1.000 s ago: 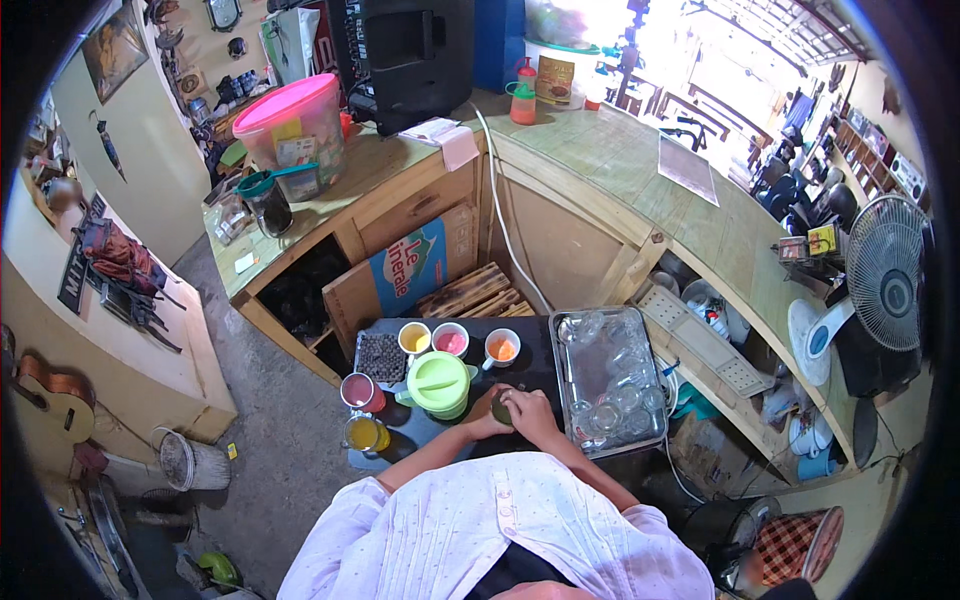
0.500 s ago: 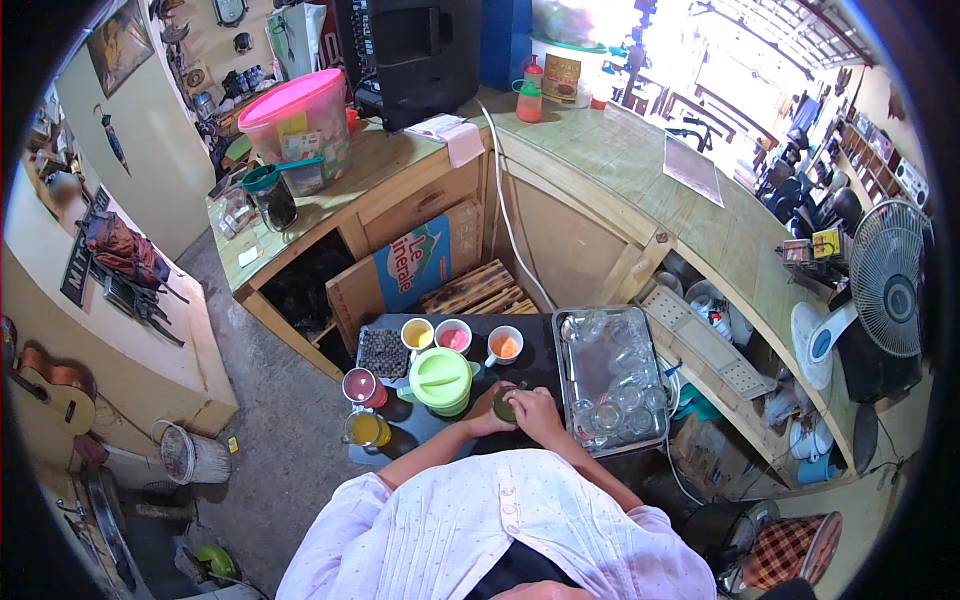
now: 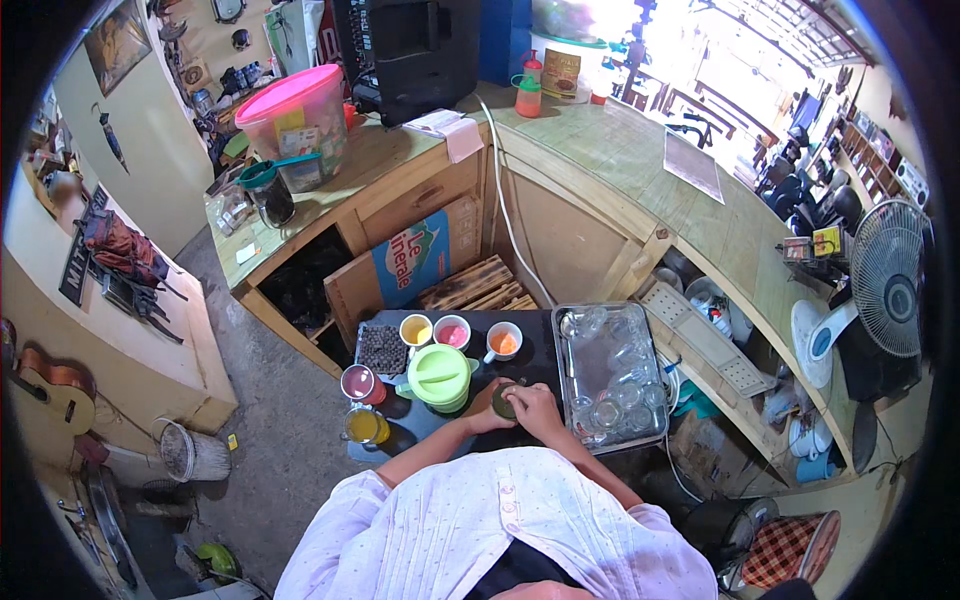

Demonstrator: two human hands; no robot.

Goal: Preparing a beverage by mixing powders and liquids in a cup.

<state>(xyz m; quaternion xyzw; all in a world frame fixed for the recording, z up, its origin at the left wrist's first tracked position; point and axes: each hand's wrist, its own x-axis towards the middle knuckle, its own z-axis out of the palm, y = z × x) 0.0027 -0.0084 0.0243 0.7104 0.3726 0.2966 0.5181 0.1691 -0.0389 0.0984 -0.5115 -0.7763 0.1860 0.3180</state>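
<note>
Dark low surface [image 3: 540, 345] beneath a wooden counter held cups and a glassware tray. Small round dark jar [image 3: 505, 401] sat between both hands — left hand [image 3: 483, 412] and right hand [image 3: 535, 407] closed around it; judged light, rigid, possibly slippery — best held by its sides

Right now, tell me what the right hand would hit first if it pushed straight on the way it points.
The right hand points up-left, away from the body, resting on a small dark round thing. Straight on, it would likely meet the white cup of orange liquid first, though depth is hard to judge.
</note>
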